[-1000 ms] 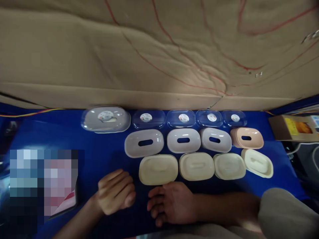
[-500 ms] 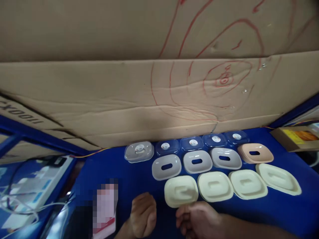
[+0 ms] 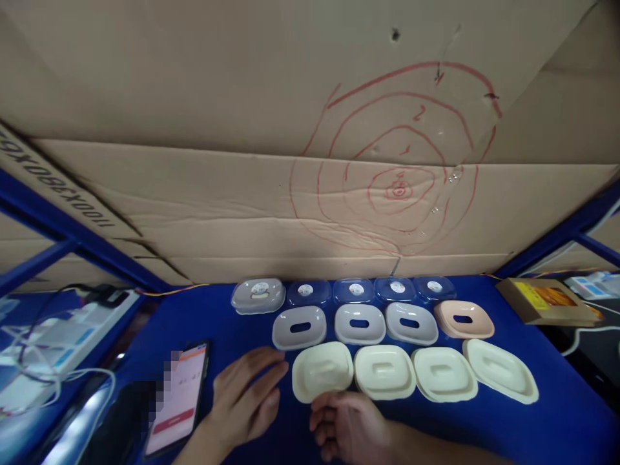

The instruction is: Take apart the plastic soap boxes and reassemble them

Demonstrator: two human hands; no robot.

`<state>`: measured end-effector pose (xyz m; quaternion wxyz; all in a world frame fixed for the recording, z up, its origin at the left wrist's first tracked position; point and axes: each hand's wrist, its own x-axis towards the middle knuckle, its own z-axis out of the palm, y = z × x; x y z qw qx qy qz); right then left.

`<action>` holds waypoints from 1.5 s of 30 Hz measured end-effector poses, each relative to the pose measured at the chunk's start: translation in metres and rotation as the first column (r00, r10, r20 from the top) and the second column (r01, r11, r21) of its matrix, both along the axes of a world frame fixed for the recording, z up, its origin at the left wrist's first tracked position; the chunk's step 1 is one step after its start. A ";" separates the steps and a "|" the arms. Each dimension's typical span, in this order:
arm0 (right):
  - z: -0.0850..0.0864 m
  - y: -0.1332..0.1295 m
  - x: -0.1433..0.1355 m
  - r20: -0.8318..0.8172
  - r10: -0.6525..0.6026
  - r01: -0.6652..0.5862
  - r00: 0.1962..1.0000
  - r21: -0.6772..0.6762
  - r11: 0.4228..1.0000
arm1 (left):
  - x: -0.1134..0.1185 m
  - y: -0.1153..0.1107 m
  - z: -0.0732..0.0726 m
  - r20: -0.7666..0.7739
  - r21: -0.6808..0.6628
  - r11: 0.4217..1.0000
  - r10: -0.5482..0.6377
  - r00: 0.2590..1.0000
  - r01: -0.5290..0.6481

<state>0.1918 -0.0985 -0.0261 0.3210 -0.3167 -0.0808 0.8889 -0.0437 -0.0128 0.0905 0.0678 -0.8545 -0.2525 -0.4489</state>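
My left hand [image 3: 246,394] is just left of the nearest cream soap-dish tray [image 3: 310,382], fingers stretched out and holding nothing. Below that tray, at its front edge, my right hand [image 3: 347,423] has its palm turned sideways and its fingers loosely curled, with nothing seen in them; whether it touches the rim I cannot tell. Several cream trays with raised middles, one being another cream tray [image 3: 385,387], form the front row. Behind them are grey slotted trays [image 3: 287,318] and a peach slotted tray [image 3: 477,326]. Clear lids [image 3: 303,300] with round stickers line the back.
A phone [image 3: 170,423] with a lit screen lies at the left on the blue table [image 3: 194,316]. Cables and a white power strip [image 3: 72,361] are beyond it. A cardboard wall [image 3: 217,213] with red rings stands behind; a small cardboard box [image 3: 547,303] is at the right.
My left hand has gone from a loose fist to outstretched fingers and moved a little left. My right hand stays by the nearest cream tray. The camera view has shifted.
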 end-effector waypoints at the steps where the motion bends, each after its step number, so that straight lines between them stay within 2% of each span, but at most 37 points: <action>1: 0.001 -0.001 0.000 -0.001 -0.002 0.002 1.000 0.010 1.000 | 0.004 0.004 0.004 0.005 -0.018 1.000 -0.006 1.000 0.006; 4: 0.009 -0.005 0.004 -0.025 -0.022 0.023 0.999 0.057 0.998 | 0.015 0.019 -0.002 -0.139 -0.218 0.976 -0.002 0.990 -0.029; 6: 0.013 -0.006 0.007 -0.043 -0.028 0.032 0.999 0.088 0.996 | 0.016 0.029 -0.018 -0.315 -0.367 0.927 -0.043 0.948 -0.080; 7: 0.015 -0.006 0.009 -0.051 -0.027 0.032 0.998 0.100 0.995 | 0.014 0.033 -0.027 -0.356 -0.435 0.895 -0.074 0.932 -0.095; 10: 0.017 -0.004 0.011 -0.074 -0.017 0.026 0.997 0.120 0.992 | 0.000 0.040 -0.053 -0.364 -0.578 0.801 -0.081 0.928 -0.157; 14: 0.015 -0.003 0.013 -0.092 0.000 0.011 0.996 0.116 0.993 | -0.018 0.044 -0.071 -0.371 -0.624 0.748 -0.028 0.928 -0.227; 18: 0.013 -0.003 0.014 -0.094 0.009 -0.002 0.996 0.068 0.998 | -0.019 0.046 -0.079 -0.392 -0.648 0.714 -0.013 0.920 -0.266; 20: 0.012 -0.002 0.013 -0.090 0.015 -0.010 0.996 0.051 0.999 | -0.017 0.046 -0.080 -0.376 -0.677 0.679 0.015 0.927 -0.285; 24: 0.016 -0.002 0.011 -0.084 0.038 -0.033 0.996 0.063 0.997 | -0.018 0.045 -0.073 -0.263 -0.754 0.614 0.044 0.964 -0.234; 26: 0.022 -0.004 0.014 -0.042 0.018 -0.012 0.999 0.136 0.991 | -0.017 0.040 -0.064 -0.203 -0.774 0.606 0.036 0.979 -0.183; 27: 0.027 -0.005 0.018 0.016 -0.011 0.007 1.000 0.236 0.972 | -0.015 0.036 -0.060 -0.190 -0.782 0.601 0.023 0.981 -0.166; 28: 0.033 -0.005 0.025 0.099 -0.062 0.018 0.993 0.395 0.918 | -0.013 0.030 -0.057 -0.192 -0.789 0.594 0.005 0.981 -0.157; 29: 0.039 -0.006 0.033 0.196 -0.146 0.003 0.970 0.590 0.807 | -0.009 0.023 -0.054 -0.206 -0.794 0.588 -0.021 0.978 -0.155; 30: 0.045 -0.006 0.044 0.309 -0.255 -0.081 0.916 0.766 0.638 | -0.004 0.016 -0.053 -0.228 -0.795 0.586 -0.052 0.972 -0.155; 31: 0.052 -0.006 0.055 0.375 -0.401 -0.202 0.836 0.889 0.411 | 0.000 0.007 -0.054 -0.251 -0.792 0.591 -0.080 0.965 -0.157; 32: 0.058 -0.005 0.066 0.424 -0.536 -0.348 0.730 0.906 0.242 | 0.005 -0.001 -0.056 -0.271 -0.785 0.599 -0.102 0.957 -0.158; 33: 0.062 -0.003 0.076 0.455 -0.648 -0.458 0.611 0.871 0.179 | 0.009 -0.008 -0.058 -0.286 -0.776 0.609 -0.114 0.951 -0.160; 34: 0.066 -0.002 0.084 0.466 -0.716 -0.525 0.519 0.835 0.163 | 0.012 -0.015 -0.062 -0.296 -0.769 0.617 -0.114 0.948 -0.166; 35: 0.068 0.000 0.091 0.483 -0.753 -0.561 0.447 0.807 0.185 | 0.014 -0.020 -0.065 -0.302 -0.764 0.621 -0.107 0.947 -0.173; 37: 0.070 0.003 0.099 0.516 -0.761 -0.591 0.394 0.776 0.220 | 0.016 -0.027 -0.071 -0.311 -0.760 0.621 -0.088 0.946 -0.192; 38: 0.071 0.005 0.101 0.527 -0.754 -0.614 0.393 0.760 0.212 | 0.017 -0.029 -0.073 -0.318 -0.757 0.621 -0.082 0.945 -0.201; 41: 0.078 0.013 0.102 0.564 -0.725 -0.722 0.396 0.679 0.133 | 0.017 -0.029 -0.074 -0.349 -0.745 0.632 -0.095 0.932 -0.214; 45: 0.097 0.041 0.102 0.580 -0.701 -0.830 0.414 0.557 -0.029 | 0.021 -0.018 -0.072 -0.381 -0.739 0.645 -0.162 0.910 -0.195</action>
